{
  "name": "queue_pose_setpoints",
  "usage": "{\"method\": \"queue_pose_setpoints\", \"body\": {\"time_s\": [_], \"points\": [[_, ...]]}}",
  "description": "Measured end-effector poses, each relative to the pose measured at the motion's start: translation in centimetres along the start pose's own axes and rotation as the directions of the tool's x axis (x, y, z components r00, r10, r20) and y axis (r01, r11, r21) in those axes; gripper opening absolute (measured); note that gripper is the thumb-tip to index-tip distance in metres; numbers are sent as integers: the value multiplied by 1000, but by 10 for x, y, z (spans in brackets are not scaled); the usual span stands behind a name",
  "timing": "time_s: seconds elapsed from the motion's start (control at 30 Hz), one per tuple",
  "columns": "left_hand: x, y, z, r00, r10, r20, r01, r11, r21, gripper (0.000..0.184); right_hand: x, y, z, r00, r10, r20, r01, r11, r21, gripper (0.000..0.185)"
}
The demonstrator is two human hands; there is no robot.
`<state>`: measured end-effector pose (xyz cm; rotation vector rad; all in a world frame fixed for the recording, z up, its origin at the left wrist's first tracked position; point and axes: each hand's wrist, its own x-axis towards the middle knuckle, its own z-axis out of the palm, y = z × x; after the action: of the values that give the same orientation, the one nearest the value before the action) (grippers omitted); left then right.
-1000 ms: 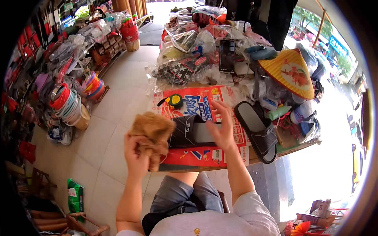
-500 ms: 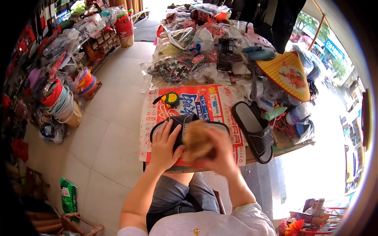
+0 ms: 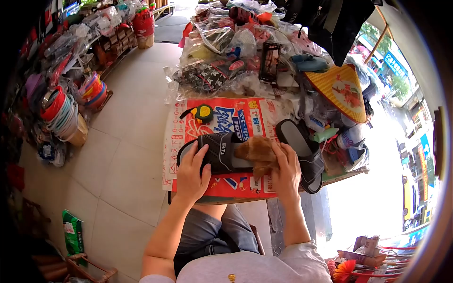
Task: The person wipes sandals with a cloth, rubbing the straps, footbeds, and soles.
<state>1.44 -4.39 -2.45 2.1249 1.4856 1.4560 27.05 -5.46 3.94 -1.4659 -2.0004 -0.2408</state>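
A black slide sandal point(image 3: 218, 153) with a grey footbed lies sideways on the printed red sheet point(image 3: 222, 187). My left hand point(image 3: 192, 170) grips its left end, fingers over the strap edge and thumb along the near side. A brown cloth point(image 3: 258, 153) covers the right part of the footbed. My right hand point(image 3: 287, 169) holds that cloth bunched against the sandal; the palm side is hidden. The matching slide sandal point(image 3: 299, 144) lies to the right, close to my right hand, toe end toward me.
A yellow and black tape measure point(image 3: 203, 113) rests on the sheet's far left. Plastic-wrapped goods point(image 3: 212, 73) pile up beyond it. A yellow conical hat point(image 3: 340, 92) and a green bottle point(image 3: 326, 135) sit at the right. Stacked buckets point(image 3: 66, 115) stand on the floor at left.
My right hand has moved to the right with the brown cloth, uncovering the strap's logo and part of the footbed. My left hand stays on the sandal. The view has shifted slightly.
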Motion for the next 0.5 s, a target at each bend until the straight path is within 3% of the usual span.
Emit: {"method": "queue_pose_setpoints", "body": {"time_s": [0.03, 0.1, 0.17, 0.23, 0.4, 0.43, 0.5], "points": [[0, 0, 0, 1000, -7, 4, 7, 1000, 5, 48, 5, -11, 1, 994, -55, -90, 56, 998, 13, 44], [0, 1, -1, 1000, -10, 9, 10, 1000, 10, 48, 7, -31, 16, 996, -84, -27, 86, 992, 91, 34], [0, 1, -2, 1000, -22, 21, 22, 1000, 12, 48, 0, -29, 45, 956, -274, 105, 263, 959, 104, 22], [0, 2, -3, 1000, -17, 16, 16, 1000, 6, 48, 9, -20, 33, 960, -263, 102, 250, 960, 123, 14], [0, 0, -1, 1000, -10, -10, 9, 1000, -18, 48, 12, 26, -7, 991, 30, 132, -10, 989, -149, 7], [1, 1, -2, 1000, -11, -11, 11, 1000, -5, 47, 14, 24, -12, 990, 24, 138, -2, 988, -155, 7], [0, 1, 0, 1000, -19, -7, 19, 1000, 5, 47, 19, 14, -19, 999, 15, 47, -20, 996, 92, 16]]}}
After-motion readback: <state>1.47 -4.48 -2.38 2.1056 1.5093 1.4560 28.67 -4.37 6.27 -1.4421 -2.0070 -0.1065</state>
